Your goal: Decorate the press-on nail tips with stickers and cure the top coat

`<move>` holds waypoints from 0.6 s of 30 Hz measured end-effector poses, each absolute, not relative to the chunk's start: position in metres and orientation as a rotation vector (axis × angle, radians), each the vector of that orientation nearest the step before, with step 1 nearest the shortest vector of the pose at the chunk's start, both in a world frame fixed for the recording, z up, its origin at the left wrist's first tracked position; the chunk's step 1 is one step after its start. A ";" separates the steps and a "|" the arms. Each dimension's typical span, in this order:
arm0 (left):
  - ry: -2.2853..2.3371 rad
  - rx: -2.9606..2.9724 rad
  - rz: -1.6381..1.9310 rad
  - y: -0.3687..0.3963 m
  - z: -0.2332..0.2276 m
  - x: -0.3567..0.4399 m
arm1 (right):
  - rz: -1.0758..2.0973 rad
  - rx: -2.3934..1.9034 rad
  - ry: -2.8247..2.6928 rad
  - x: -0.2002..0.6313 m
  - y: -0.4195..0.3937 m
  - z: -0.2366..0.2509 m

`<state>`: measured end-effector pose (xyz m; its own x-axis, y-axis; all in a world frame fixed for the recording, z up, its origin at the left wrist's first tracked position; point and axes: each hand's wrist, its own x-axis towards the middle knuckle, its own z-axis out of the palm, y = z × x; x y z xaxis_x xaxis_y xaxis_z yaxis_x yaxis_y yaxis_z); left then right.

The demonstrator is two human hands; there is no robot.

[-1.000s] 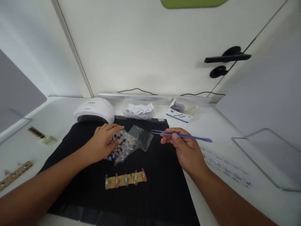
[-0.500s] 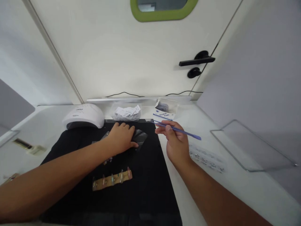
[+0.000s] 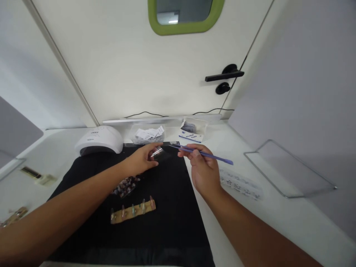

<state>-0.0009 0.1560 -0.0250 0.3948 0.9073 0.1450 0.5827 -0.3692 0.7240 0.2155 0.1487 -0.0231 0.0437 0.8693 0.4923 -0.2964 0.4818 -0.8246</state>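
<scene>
White counter (image 3: 278, 218) runs below a pale door, with a black mat (image 3: 172, 207) spread over its middle. At the far left sits a white nail lamp (image 3: 98, 140); on the mat lie a sheet of coloured stickers (image 3: 125, 185) and a strip of sample nails (image 3: 132, 211). The left hand (image 3: 141, 160) pinches a small clear packet (image 3: 159, 152), lifted just off the mat. The right hand (image 3: 204, 172) grips purple tweezers (image 3: 201, 152), tips just beside the packet. The thin film could slip from the pinch, or the sharp tips could snag it.
</scene>
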 end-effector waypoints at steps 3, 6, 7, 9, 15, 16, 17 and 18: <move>1.244 2.048 0.771 0.155 -0.010 0.000 | 0.943 -0.534 -1.234 0.215 0.141 -0.017; 1.268 2.068 0.774 0.147 0.008 0.000 | 0.894 -0.472 -1.258 0.215 0.132 -0.009; 1.280 2.083 0.768 0.142 0.014 -0.001 | 0.877 -0.451 -1.272 0.215 0.129 -0.008; 1.294 2.111 0.744 0.129 0.025 -0.007 | 0.849 -0.410 -1.317 0.214 0.126 -0.007; 1.355 2.056 0.779 0.087 0.034 -0.053 | 0.830 -0.370 -1.421 0.212 0.129 -0.014; 1.371 2.020 0.814 0.082 0.032 -0.061 | 0.831 -0.371 -1.426 0.211 0.130 -0.016; 1.382 1.978 0.850 0.076 0.028 -0.068 | 0.832 -0.371 -1.430 0.210 0.130 -0.017; 1.384 1.932 0.891 0.071 0.025 -0.075 | 0.833 -0.370 -1.435 0.209 0.130 -0.017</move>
